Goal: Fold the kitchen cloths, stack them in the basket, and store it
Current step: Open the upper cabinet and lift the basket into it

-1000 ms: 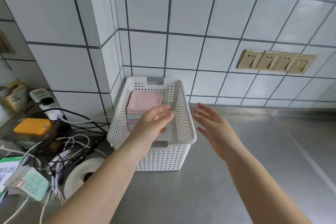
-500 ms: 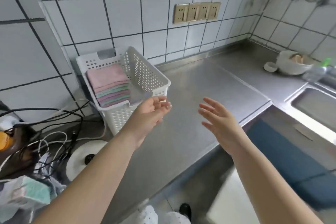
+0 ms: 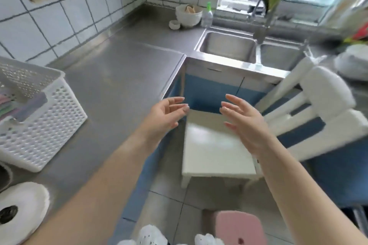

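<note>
The white perforated basket stands on the steel counter at the far left, against the tiled wall. A stack of folded cloths, pink and green at its visible edge, lies inside it and is cut off by the frame. My left hand hovers off the counter's front edge, well to the right of the basket, fingers apart and empty. My right hand is raised beside it over a white chair, palm facing left, fingers spread, holding nothing.
The steel counter runs in an L to a double sink with a tap. A white bowl and bottle stand in the far corner. A white chair and pink stool stand on the floor. A paper roll lies at lower left.
The view has swung right, away from the basket toward the sink and chair. Both hands have drawn back from the basket and now hover past the counter's edge.
</note>
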